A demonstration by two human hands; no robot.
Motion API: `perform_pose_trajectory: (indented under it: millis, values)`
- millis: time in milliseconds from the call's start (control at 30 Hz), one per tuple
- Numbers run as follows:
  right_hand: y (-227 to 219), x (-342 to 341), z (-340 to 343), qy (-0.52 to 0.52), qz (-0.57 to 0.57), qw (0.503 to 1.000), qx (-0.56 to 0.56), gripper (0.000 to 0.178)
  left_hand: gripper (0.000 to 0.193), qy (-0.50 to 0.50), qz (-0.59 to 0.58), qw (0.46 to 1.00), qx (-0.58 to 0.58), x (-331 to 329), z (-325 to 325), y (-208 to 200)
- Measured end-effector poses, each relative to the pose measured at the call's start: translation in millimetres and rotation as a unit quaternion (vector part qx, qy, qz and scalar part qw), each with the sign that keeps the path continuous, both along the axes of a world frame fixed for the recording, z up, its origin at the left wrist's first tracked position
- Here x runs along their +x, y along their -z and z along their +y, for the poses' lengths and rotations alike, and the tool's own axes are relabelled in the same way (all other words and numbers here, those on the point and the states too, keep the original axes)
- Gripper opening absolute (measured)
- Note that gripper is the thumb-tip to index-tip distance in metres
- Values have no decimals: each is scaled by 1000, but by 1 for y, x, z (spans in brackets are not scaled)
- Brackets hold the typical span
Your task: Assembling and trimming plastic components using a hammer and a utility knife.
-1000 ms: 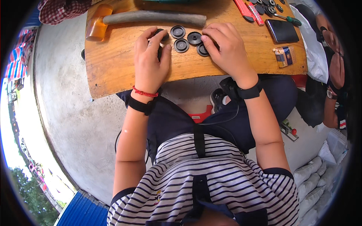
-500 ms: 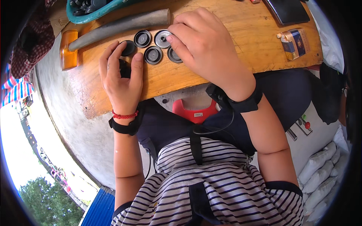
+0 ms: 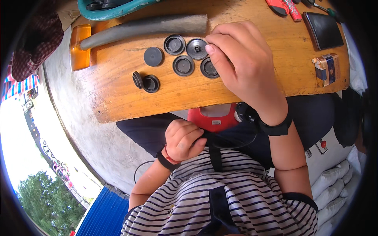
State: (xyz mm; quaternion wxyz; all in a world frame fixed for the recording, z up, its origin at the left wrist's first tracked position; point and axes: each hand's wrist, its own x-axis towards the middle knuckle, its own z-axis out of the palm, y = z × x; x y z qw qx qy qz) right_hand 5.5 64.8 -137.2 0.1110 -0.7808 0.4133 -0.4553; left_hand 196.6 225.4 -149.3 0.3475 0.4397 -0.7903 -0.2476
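My right hand (image 3: pixel 246 59) is closed over the table, its thumb and fingertips pinching the rim of a round dark cap (image 3: pixel 195 49) with a small raised centre. Just below that, another black cap (image 3: pixel 208 67) is partly hidden by the hand. Two more open-side-up caps (image 3: pixel 174 44) lie to the left, beside one with its flat side up (image 3: pixel 153 56). Further left, a tilted cap (image 3: pixel 137 80) leans against another cap (image 3: pixel 151 83). My left hand (image 3: pixel 183 139) is at my lap with fingers curled, by a dark strap; whether it holds anything is hidden.
Behind the caps lies a mallet with an orange head (image 3: pixel 80 49) and grey handle (image 3: pixel 149 27). A teal basket (image 3: pixel 106 15) of black parts stands at the back left. To the right are a dark phone-like device (image 3: pixel 323 30), an open cigarette pack (image 3: pixel 327 70) and red-handled tools (image 3: pixel 280 7).
My left hand has drawn back from the left caps to my lap and curled, uncovering them. My right hand stays at the same cap. The whole view has shifted slightly.
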Motion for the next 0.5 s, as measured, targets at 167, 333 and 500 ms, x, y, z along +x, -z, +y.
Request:
perform_pose_trajectory:
  millis: [167,333,500]
  values:
    - [-32,2,-4,-5,55,998,33,10,40,-101,-189,976,29,40,0,189]
    - [-32,0,-1,-2,120,990,77,24,40,-167,-136,975,-60,38,-119,229]
    - [-39,5,5,-22,183,977,102,32,40,-225,-60,958,-168,37,-262,232]
